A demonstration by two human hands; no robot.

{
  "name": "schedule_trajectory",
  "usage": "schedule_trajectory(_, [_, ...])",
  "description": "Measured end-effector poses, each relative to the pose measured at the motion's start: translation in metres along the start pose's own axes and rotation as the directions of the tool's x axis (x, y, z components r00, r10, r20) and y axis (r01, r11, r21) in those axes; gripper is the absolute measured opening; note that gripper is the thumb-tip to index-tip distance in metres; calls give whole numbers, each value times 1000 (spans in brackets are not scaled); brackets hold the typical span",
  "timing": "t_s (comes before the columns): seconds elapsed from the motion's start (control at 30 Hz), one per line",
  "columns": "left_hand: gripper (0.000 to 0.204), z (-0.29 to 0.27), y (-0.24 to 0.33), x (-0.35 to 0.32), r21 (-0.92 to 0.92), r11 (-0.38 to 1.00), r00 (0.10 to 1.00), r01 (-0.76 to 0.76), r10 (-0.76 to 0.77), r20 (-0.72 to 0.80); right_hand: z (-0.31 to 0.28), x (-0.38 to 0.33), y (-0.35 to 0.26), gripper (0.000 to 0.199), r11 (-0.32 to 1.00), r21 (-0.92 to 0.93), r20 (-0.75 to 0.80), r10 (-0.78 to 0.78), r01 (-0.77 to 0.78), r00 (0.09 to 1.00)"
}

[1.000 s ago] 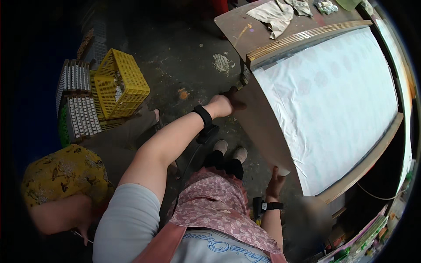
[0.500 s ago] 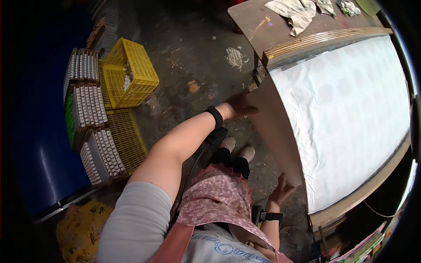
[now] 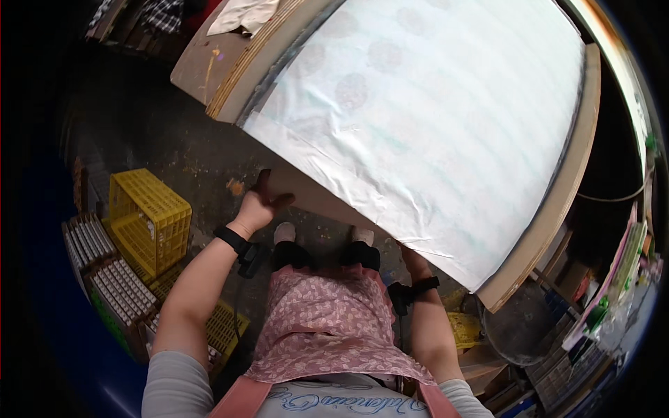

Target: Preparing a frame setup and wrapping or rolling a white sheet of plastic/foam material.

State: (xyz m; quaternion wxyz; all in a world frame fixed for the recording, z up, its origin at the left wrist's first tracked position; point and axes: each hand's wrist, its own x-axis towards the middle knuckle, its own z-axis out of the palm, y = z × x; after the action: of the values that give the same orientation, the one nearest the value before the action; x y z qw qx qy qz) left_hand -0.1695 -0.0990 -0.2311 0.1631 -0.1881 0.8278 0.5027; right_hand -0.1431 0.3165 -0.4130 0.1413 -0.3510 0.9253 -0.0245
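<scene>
Left hand (image 3: 259, 204) is clamped on the near corner of the big wooden board (image 3: 317, 198), thumb over the top, fingers curled under the edge; the right hand (image 3: 410, 256) is tucked beneath the board's near edge, and whether its fingers are spread or curled I cannot tell, because the board hides them. The board lies tilted in front of the person, above the feet (image 3: 324, 233), with a white patterned sheet (image 3: 432, 118) covering its top. To handle it well, I'd judge both hands want a firm hold well apart along that edge, lifting evenly so the sheet doesn't slide and the far end doesn't dip. Looking outward: a second brown board (image 3: 209, 66) with a pale cloth (image 3: 244, 14) lies just beyond the far corner, near enough to catch. On the left of the floor stand yellow crates (image 3: 146, 219) and stacked egg trays (image 3: 115, 282), close to the left elbow. On the right, boxes and clutter (image 3: 585, 327) crowd the far end.
</scene>
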Motion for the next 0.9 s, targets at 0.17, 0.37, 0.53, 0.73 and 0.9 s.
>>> schedule_trajectory(0.17, [70, 3, -49, 61, 161, 969, 978, -189, 172, 114, -83, 22, -51, 44, 511, 817, -57, 530, -266, 846])
schedule_trajectory(0.37, [53, 9, -36, 90, 11, 993, 993, -118, 118, 26, -129, 46, -95, 47, 52, 997, -8, 822, -62, 569])
schedule_trajectory(0.53, [58, 15, -56, 38, 239, 814, 841, -529, 541, 21, -81, 37, -90, 64, -184, 974, 225, 794, -130, 565])
schedule_trajectory(0.73, [54, 11, -99, 77, 52, 887, 884, -459, 451, 121, -62, 55, -97, 63, -103, 989, 144, 861, -110, 488])
schedule_trajectory(0.9, [49, 48, -121, 108, -175, 898, 877, -405, 435, 202, -42, 43, -102, 61, 268, 963, -246, 926, -39, 288])
